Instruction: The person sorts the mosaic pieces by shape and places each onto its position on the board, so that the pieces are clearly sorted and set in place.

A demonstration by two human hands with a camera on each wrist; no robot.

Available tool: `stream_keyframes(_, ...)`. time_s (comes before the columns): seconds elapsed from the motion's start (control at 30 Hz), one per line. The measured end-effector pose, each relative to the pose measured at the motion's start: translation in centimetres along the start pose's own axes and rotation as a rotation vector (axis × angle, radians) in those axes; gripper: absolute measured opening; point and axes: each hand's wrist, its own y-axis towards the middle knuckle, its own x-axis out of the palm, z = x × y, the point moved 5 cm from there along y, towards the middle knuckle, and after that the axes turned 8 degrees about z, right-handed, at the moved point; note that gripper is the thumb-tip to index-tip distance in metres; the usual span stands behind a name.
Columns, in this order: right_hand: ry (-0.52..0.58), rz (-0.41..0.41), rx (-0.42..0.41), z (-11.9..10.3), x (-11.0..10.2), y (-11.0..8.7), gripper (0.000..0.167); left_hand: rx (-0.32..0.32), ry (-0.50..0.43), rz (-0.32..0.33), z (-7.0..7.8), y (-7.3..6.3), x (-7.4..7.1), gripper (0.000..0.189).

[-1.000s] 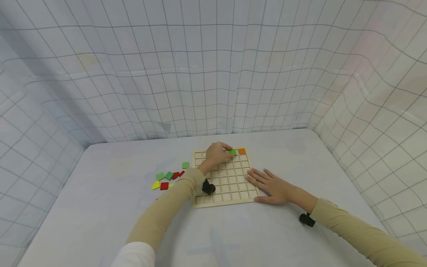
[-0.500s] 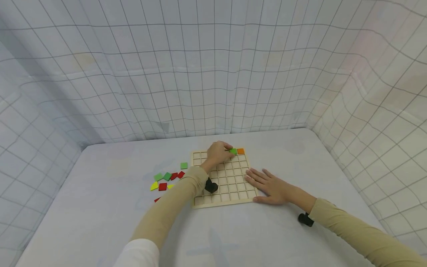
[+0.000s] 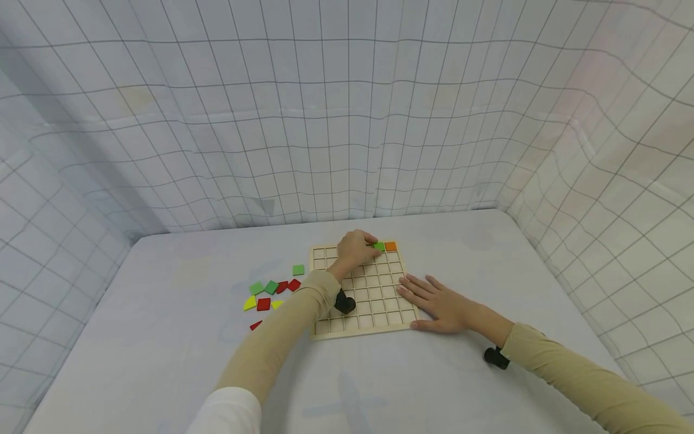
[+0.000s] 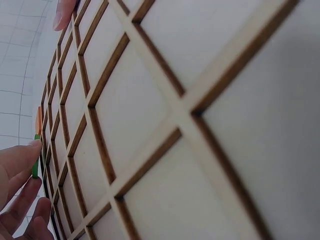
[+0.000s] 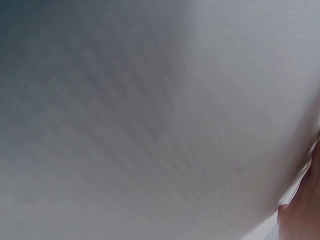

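Observation:
My left hand (image 3: pixel 354 246) pinches a green square tile (image 3: pixel 379 246) between thumb and fingers at the far row of a wooden grid board (image 3: pixel 360 333). Directly right of it, an orange tile (image 3: pixel 391 246) sits in the far right corner of the board. The left wrist view shows the green tile (image 4: pixel 35 169) edge-on between my fingertips, beside the orange tile (image 4: pixel 39 120). My right hand (image 3: pixel 441 307) lies flat with fingers spread, its fingertips on the board's right edge. The right wrist view catches only a bit of that hand (image 5: pixel 300 215).
Left of the board lie several loose tiles: a light green square (image 3: pixel 298 270), a red square (image 3: pixel 263 304), a yellow quarter-round (image 3: pixel 250 303) and others, some partly behind my left sleeve (image 3: pixel 282 337). A white gridded curtain (image 3: pixel 347 120) surrounds the white table (image 3: pixel 162 337).
The green tile has shifted slightly right, closing its gap to the orange tile, with my left hand moving along. My right hand stays on the board's edge.

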Motion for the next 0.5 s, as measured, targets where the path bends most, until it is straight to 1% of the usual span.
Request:
stream_keyframes(0.23,0.005,0.005,-0.001,0.03,0.12,0.07,0.077,0.018,0.024,0.026,0.16,-0.07,-0.1,0.028)
stream_keyframes(0.5,0.015,0.008,0.002,0.15,0.32,0.16,0.077,0.021,0.026,0.02,0.21,-0.02,-0.16,0.03)
